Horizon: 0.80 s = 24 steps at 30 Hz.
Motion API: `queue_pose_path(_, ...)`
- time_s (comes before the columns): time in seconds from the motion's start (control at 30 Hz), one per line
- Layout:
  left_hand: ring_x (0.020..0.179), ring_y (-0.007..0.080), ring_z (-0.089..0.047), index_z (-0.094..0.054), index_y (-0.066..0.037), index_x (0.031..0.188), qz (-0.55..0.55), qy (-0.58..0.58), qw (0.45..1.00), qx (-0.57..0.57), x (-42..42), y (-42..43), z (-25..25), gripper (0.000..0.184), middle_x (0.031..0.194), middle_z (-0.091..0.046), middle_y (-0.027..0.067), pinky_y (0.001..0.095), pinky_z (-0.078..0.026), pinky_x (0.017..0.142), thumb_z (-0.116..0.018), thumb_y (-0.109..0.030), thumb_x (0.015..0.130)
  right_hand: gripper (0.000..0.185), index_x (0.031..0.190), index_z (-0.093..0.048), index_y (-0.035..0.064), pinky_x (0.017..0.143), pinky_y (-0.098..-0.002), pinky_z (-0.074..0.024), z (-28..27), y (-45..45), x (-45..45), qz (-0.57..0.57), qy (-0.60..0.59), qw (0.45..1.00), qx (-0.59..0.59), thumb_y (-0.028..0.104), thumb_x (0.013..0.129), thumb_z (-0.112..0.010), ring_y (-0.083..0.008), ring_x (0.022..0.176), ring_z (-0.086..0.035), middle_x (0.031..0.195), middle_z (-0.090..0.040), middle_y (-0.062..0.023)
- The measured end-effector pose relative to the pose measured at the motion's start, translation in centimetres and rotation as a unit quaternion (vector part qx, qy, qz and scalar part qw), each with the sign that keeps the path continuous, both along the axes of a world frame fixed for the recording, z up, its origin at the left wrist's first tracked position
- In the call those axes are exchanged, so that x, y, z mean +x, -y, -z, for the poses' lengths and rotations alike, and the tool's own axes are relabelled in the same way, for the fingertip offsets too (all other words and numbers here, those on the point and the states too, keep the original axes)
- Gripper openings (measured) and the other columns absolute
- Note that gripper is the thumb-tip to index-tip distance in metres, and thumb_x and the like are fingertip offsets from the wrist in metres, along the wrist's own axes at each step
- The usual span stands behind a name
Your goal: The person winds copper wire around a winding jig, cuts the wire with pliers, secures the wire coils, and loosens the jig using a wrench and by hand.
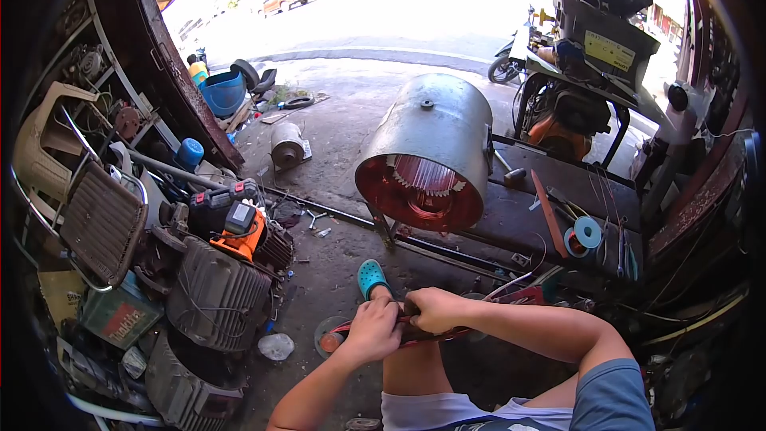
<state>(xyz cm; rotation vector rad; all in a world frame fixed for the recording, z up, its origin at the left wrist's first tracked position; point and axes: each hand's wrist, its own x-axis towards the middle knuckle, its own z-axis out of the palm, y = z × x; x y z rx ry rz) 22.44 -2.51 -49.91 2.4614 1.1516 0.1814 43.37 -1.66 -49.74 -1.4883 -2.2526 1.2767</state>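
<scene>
My left hand and my right hand meet just above my knee, both with curled fingers. They close around something thin, dark and reddish that my fingers mostly hide; its kind cannot be made out. Reddish pieces stick out beside the left hand and under the right wrist. Beyond my hands, a large silver motor housing lies on its side at the edge of the dark workbench. Its open end faces me, with a toothed core and red-brown windings inside. A round clear lid-like piece shows below the left hand.
On the bench lie a hammer, a long orange strip, wire spools and several hand tools. Ribbed motor casings, an orange power tool and a chair crowd the left. A small metal cylinder lies on the floor.
</scene>
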Motion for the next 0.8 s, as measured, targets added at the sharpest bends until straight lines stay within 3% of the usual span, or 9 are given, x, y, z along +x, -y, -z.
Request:
queue_pose_path(0.33,0.119,0.0416,-0.059,-0.068,0.000,0.115,-0.064,0.006,0.995,-0.071,0.4,-0.5,-0.1,0.038,0.125,-0.062,0.0244,0.0523,-0.044,0.104,-0.053,-0.028,0.095,0.029,0.105,-0.068,-0.0041,0.090,-0.0492,-0.0537,-0.7,0.2,-0.5,0.012,0.003,1.000,-0.021,0.015,0.083,-0.065,-0.0423,0.105,-0.069,0.105,-0.072,-0.0274)
queue_pose_path(0.43,0.119,0.0393,-0.057,-0.067,-0.001,0.109,-0.084,-0.014,0.992,-0.088,0.6,-0.6,-0.1,0.035,0.121,-0.061,0.0192,0.0506,-0.046,0.101,-0.054,-0.030,0.095,0.029,0.104,-0.068,-0.0050,0.089,-0.0491,-0.0540,-0.6,0.2,-0.7,0.004,0.003,1.000,-0.010,0.013,0.082,-0.064,-0.0429,0.104,-0.069,0.105,-0.071,-0.0281)
queue_pose_path(0.8,0.117,0.0370,-0.060,-0.070,-0.003,0.105,-0.107,-0.021,0.990,-0.088,1.5,-0.6,0.0,0.034,0.120,-0.063,0.0160,0.0498,-0.050,0.098,-0.058,-0.033,0.092,0.027,0.101,-0.068,-0.0064,0.090,-0.0486,-0.0534,-0.2,0.5,-0.8,-0.004,0.005,1.000,0.022,0.010,0.080,-0.064,-0.0432,0.105,-0.068,0.104,-0.071,-0.0285)
